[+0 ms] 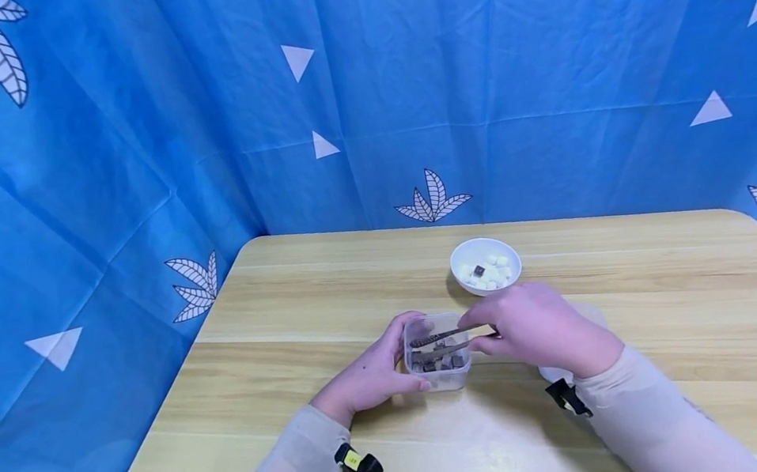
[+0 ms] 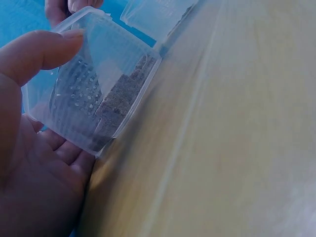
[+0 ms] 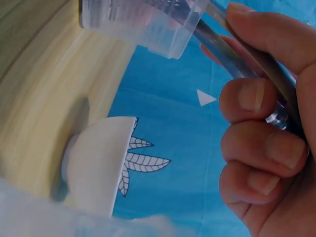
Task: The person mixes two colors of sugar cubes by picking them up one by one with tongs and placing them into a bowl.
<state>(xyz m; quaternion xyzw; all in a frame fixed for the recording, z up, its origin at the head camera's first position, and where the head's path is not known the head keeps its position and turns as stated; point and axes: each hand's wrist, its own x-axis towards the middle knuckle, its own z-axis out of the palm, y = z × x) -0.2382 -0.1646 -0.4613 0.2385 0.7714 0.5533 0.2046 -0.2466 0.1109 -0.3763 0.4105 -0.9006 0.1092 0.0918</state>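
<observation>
My left hand [image 1: 377,368] grips a clear square plastic container [image 1: 449,380], thumb at the near side and fingers round the far-left side. Dark brown cubes [image 2: 123,96], some kind of chocolate or jelly, lie along its bottom. Between its fingers and thumb my right hand [image 1: 534,327] holds metal tongs [image 3: 222,49]. Their two arms reach into the container, spread apart, with the textured tips [image 2: 76,86] down by the cubes. Whether a cube sits between the tips cannot be told. Behind the container stands a white bowl [image 1: 489,287] of white pieces with a dark cube on top.
A second clear plastic piece [image 1: 590,313], perhaps a lid or box, lies partly hidden under my right forearm. The wooden table [image 1: 680,292] stretches out to both sides. A blue patterned curtain [image 1: 399,66] hangs behind the table and along its left.
</observation>
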